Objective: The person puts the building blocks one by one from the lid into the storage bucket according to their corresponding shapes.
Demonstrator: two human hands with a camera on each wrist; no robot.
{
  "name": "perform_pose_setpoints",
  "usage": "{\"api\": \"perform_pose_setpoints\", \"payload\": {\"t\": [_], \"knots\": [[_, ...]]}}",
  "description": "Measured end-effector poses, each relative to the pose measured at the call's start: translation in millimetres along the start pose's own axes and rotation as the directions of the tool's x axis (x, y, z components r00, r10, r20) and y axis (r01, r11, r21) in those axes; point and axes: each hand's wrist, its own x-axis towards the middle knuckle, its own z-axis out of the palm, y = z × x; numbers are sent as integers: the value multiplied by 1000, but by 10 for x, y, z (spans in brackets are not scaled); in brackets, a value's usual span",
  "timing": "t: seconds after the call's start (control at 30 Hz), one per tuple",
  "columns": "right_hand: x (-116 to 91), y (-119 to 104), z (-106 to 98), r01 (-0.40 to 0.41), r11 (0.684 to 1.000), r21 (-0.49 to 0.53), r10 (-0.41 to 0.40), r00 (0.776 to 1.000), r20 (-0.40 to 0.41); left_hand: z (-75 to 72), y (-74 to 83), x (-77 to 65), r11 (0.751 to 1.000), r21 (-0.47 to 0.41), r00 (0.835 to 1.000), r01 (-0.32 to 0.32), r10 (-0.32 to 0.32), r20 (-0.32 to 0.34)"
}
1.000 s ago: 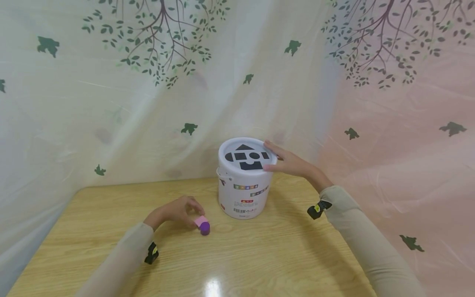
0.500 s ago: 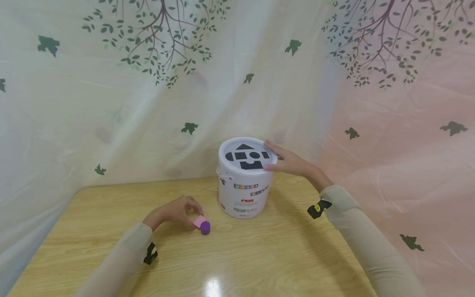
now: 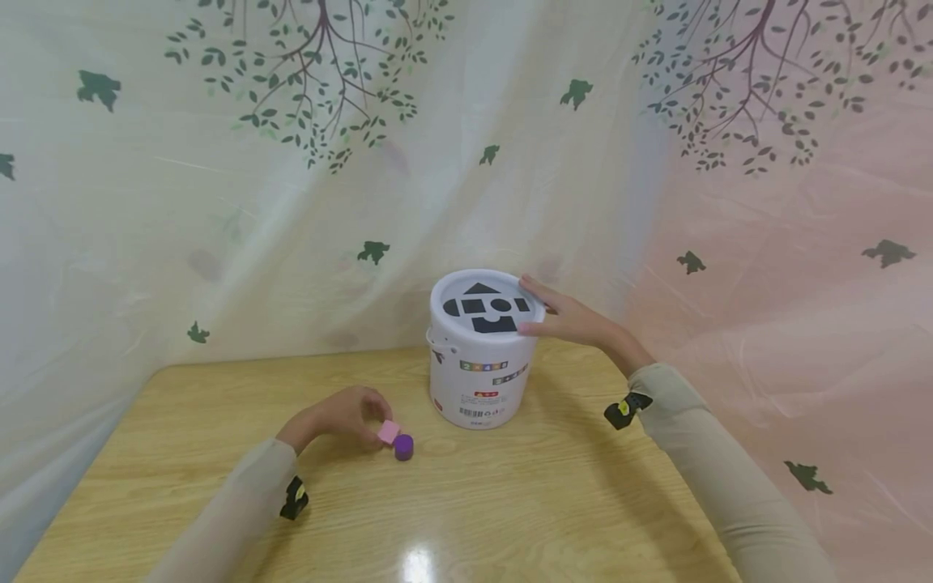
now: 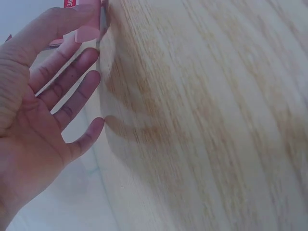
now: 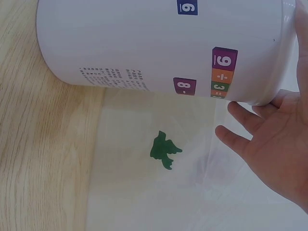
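Observation:
Thumb and fingertips of my left hand (image 3: pixel 355 417) pinch a small pink block (image 3: pixel 389 431) just above the wooden table. Right beside that block, a short purple cylinder (image 3: pixel 403 447) stands on the wood. The left wrist view has the pink block (image 4: pixel 88 33) at its top edge, with the other fingers spread loosely below. My right hand (image 3: pixel 572 320) holds the rim of an upright white bucket (image 3: pixel 477 380), thumb on the near side and forefinger on the far side. Black shape cutouts mark the bucket's lid (image 3: pixel 461 283). Two fingers show below the rim in the right wrist view.
The wooden table (image 3: pixel 466 510) reaches back to a pale hanging sheet (image 3: pixel 277 267) printed with leaves and branches. A white handle (image 3: pixel 439 343) hangs at the bucket's left side. Black devices are strapped to both wrists.
The pink block has shifted slightly left and turned a little in my left hand, opening a bit from the purple cylinder. The right hand and bucket stay put.

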Motion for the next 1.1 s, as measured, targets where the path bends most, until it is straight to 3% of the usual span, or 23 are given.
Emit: {"api": "perform_pose_setpoints", "payload": {"t": [0.33, 0.67, 1.1], "knots": [[19, 41, 6, 2, 1000, -1, -2, 1000, 3, -40, 3, -47, 993, -88, 996, 80, -82, -24], [26, 63, 2, 14, 1000, 3, -14, 1000, 0, -156, 14, -93, 994, -105, 996, -1, -8, -85], [26, 58, 3, 3, 1000, 1, -3, 1000, 1, -497, 247, -112, 997, -70, 991, -17, 8, -132]]}}
